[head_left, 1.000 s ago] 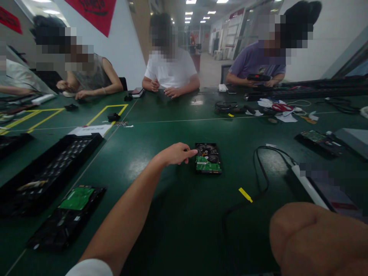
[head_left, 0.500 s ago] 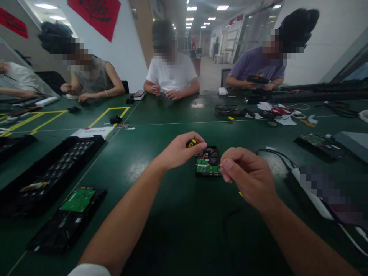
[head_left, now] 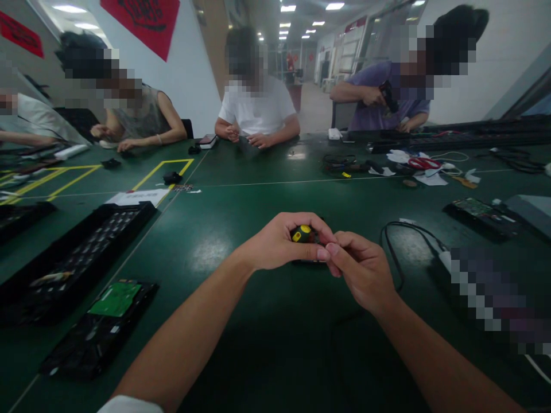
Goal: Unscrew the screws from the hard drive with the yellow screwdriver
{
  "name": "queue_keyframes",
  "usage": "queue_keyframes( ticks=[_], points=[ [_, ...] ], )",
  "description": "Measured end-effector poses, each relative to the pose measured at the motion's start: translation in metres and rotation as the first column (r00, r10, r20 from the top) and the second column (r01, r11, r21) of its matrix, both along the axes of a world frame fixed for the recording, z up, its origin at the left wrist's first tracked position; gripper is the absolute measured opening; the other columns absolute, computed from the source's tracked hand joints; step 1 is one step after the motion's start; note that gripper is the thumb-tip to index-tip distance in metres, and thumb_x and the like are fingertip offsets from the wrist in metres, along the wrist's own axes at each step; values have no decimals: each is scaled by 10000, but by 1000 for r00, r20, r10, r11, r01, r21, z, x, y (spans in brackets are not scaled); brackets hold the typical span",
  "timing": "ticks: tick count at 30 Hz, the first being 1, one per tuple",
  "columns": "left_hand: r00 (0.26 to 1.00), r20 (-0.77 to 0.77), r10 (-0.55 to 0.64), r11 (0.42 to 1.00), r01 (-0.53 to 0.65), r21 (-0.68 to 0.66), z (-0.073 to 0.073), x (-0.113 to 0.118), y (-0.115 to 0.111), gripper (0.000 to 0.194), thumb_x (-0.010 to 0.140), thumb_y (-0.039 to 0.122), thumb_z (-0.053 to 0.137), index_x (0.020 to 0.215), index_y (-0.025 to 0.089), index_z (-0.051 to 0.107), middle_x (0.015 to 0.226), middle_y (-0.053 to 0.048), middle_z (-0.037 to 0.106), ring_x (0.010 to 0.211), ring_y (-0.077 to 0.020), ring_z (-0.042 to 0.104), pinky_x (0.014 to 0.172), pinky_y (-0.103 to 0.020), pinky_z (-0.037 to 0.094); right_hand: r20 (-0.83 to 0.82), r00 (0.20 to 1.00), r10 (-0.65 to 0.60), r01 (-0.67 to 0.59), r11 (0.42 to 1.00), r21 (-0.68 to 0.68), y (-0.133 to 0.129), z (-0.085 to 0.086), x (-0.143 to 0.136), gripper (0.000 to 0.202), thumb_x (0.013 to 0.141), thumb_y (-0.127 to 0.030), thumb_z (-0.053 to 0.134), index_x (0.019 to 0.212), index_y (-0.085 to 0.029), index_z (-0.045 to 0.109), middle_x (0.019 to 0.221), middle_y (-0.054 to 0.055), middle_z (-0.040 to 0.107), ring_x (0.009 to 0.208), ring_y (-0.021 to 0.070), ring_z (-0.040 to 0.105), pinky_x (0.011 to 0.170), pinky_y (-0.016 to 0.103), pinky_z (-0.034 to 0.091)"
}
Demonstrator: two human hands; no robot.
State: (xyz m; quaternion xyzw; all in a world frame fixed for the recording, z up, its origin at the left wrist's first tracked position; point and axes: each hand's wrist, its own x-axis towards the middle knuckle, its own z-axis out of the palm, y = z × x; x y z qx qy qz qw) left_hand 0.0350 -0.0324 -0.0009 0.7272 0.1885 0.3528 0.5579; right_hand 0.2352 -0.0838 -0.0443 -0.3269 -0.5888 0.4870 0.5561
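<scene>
My left hand [head_left: 286, 241] is closed around a screwdriver with a black and yellow handle [head_left: 302, 232]. Its shaft points right, toward my other hand. The fingertips of my right hand [head_left: 365, 269] are pinched together and meet the fingertips of the left; whatever they hold is too small or hidden to make out. Under both hands lies a hard drive [head_left: 309, 262] on the green table, mostly covered, with only its near edge showing.
To the left are a hard drive in a black bracket [head_left: 116, 298] and a long black tray [head_left: 77, 258]. Cables [head_left: 394, 252] and a white power strip [head_left: 469, 292] lie at right, another drive [head_left: 480, 218] beyond. Several people sit across the table [head_left: 241, 298].
My left hand has moved right and slightly down with the screwdriver. My right hand has come left to meet it, covering the hard drive. The co-worker at right has raised a dark tool.
</scene>
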Motion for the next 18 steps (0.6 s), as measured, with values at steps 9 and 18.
queue_keyframes(
  ticks=[9,18],
  points=[
    [995,-87,53,998,-54,-13,2,5,-4,280,852,411,835,935,167,725,935,-62,718,861,-170,662,792,-294,524,170,957,-235,205,963,177,-4,-3,2,227,930,-356,788,765,-232,694,679,-7,605,594,142,532,531,290,400],
    [985,-34,170,945,-172,-277,-13,26,-13,386,904,530,761,852,172,627,559,70,468,481,-59,379,459,-198,254,256,910,-327,270,934,234,2,-12,5,219,972,-336,741,787,-228,695,700,-6,620,607,137,545,549,290,409]
  ],
)
